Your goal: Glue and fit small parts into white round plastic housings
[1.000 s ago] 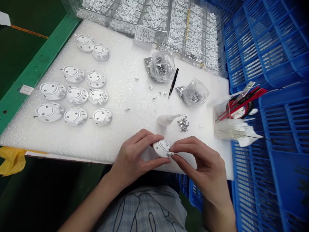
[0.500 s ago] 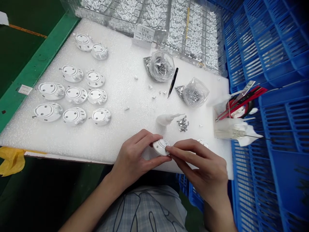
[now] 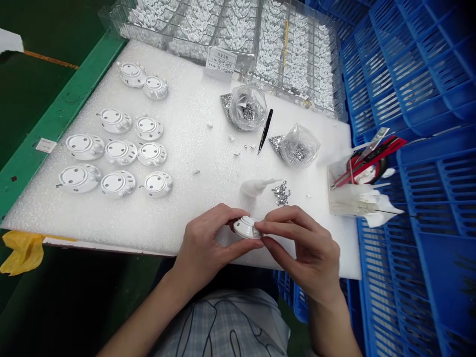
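Observation:
Between my left hand [image 3: 210, 243] and my right hand [image 3: 301, 245] I hold a small white round moulded piece [image 3: 245, 228], tilted so its domed side faces me. My left fingers and thumb wrap its left side, and my right fingertips pinch its right edge. Just beyond my hands lie a white pointed nozzle bottle [image 3: 255, 187] and a small heap of silver rhinestones [image 3: 281, 194]. Black tweezers [image 3: 265, 131] lie further up, between clear bags of rhinestones [image 3: 248, 107]. Several similar white pieces [image 3: 115, 152] stand in rows on the left of the white foam sheet [image 3: 186, 213].
A clear tray of white pieces [image 3: 230, 29] stands behind the foam, with a paper label [image 3: 221, 60]. Blue plastic crates [image 3: 409, 64] fill the right side. A clear box of red-handled tools [image 3: 357, 173] sits at the foam's right edge. The green table edge [image 3: 63, 104] runs along the left.
The white piece has rolled from showing its flat face to showing its domed side. My right fingers have shifted onto its edge, and the whole view has moved slightly.

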Action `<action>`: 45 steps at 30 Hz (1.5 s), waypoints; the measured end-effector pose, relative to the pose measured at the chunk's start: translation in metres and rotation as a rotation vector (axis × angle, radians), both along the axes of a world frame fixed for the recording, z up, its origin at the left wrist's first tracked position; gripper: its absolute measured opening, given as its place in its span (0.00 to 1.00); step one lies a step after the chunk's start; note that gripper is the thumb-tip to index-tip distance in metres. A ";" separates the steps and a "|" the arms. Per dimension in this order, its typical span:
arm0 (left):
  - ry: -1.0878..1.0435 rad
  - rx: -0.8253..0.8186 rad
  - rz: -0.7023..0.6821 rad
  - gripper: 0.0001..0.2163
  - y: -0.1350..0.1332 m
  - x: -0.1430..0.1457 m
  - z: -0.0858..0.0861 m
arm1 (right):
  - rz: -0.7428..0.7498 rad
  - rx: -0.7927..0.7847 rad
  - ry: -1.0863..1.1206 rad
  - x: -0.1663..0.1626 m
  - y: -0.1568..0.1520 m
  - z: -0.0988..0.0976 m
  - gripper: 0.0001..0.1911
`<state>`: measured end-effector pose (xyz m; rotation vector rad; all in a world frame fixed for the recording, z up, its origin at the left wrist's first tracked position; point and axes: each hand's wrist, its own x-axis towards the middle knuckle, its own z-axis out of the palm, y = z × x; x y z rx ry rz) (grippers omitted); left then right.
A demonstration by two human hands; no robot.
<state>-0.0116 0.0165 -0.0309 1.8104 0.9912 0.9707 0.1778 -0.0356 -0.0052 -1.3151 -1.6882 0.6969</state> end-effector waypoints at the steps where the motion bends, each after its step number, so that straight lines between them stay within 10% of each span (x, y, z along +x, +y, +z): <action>1: -0.002 -0.035 0.004 0.16 0.000 0.000 0.001 | 0.007 0.030 -0.030 -0.001 0.000 0.000 0.22; 11: -0.103 -0.212 -0.030 0.13 -0.003 -0.002 -0.005 | -0.148 0.446 -0.239 -0.022 -0.001 -0.024 0.36; 45: -0.126 -0.204 -0.220 0.15 -0.006 -0.018 0.001 | -0.126 0.180 0.179 -0.013 0.001 -0.022 0.15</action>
